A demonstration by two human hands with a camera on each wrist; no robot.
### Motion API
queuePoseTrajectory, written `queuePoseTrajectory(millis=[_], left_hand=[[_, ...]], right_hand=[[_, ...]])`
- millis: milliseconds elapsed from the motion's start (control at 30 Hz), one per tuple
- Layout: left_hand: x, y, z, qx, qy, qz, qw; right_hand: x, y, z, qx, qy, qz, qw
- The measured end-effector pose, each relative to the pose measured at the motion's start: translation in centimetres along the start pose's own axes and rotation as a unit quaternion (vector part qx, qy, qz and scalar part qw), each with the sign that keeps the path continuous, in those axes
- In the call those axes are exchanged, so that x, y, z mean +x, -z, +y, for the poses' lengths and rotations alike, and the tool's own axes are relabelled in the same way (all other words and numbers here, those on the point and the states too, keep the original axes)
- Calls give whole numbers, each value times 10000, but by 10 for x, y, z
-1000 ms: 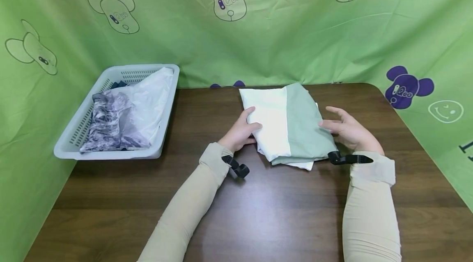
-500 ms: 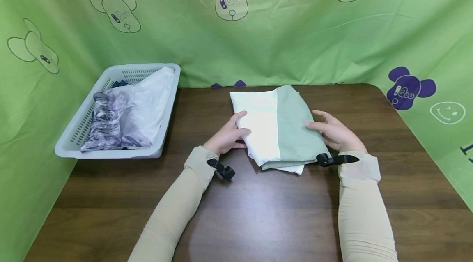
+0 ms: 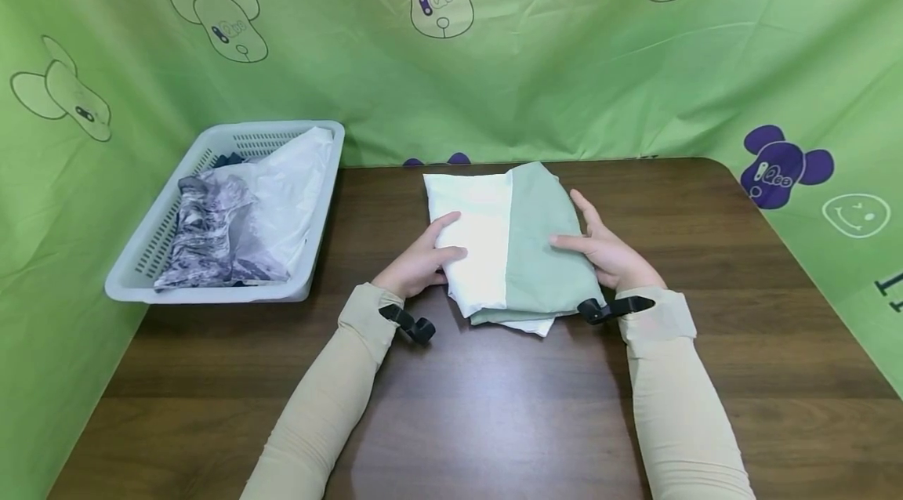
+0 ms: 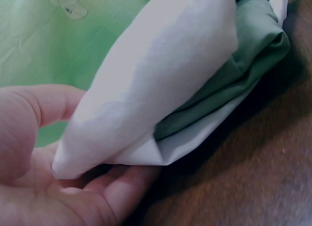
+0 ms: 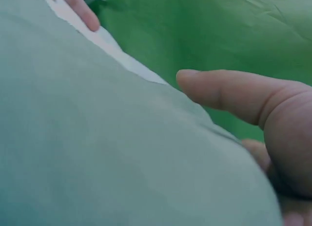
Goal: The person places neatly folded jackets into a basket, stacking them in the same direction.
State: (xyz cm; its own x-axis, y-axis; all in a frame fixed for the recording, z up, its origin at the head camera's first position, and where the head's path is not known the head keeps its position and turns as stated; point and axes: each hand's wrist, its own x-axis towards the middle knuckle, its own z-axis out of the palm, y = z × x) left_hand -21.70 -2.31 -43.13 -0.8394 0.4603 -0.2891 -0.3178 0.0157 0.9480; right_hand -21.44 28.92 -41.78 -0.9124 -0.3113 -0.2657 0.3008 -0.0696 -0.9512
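Note:
A folded cloth, half white and half pale green [image 3: 543, 249], lies on the table between the two hands. At its left side the left hand [image 3: 418, 257] grips the white part, thumb on top and other fingers under the edge. In the left wrist view, the cloth's white fold [image 4: 146, 84] sits between thumb and fingers, with green layers below. The right hand [image 3: 612, 253] holds the green right side, its thumb over the top; one finger stretches along the far edge and the rest are partly hidden underneath. The right wrist view shows the green surface [image 5: 122, 143] close up.
A light grey-blue plastic basket [image 3: 204, 295] stands at the table's left, holding a purple-grey patterned bundle [image 3: 201, 237] and a white plastic bag [image 3: 289, 186]. A green printed curtain [image 3: 564, 77] hangs behind the wooden table [image 3: 494, 422].
The folded cloth has slid to the left across the table, along with both hands. The right hand has closed in on its right edge, with the thumb now farther over the top.

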Motion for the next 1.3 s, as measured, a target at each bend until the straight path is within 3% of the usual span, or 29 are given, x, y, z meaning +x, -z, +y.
queuePoseTrajectory(millis=[300, 567, 933, 1300], left_hand=[[3, 9, -10, -1009, -478, -217, 9935], [2, 8, -16, -1196, -1105, -118, 9866], [4, 13, -17, -867, -1085, 31, 9903], [0, 14, -11, -1392, -1020, -106, 9849]], right_hand=[[10, -17, 13, 302, 139, -253, 9991], [13, -32, 22, 315, 191, -165, 9992], [15, -41, 28, 294, 442, -148, 9985], [15, -47, 26, 191, 669, -159, 9975]])
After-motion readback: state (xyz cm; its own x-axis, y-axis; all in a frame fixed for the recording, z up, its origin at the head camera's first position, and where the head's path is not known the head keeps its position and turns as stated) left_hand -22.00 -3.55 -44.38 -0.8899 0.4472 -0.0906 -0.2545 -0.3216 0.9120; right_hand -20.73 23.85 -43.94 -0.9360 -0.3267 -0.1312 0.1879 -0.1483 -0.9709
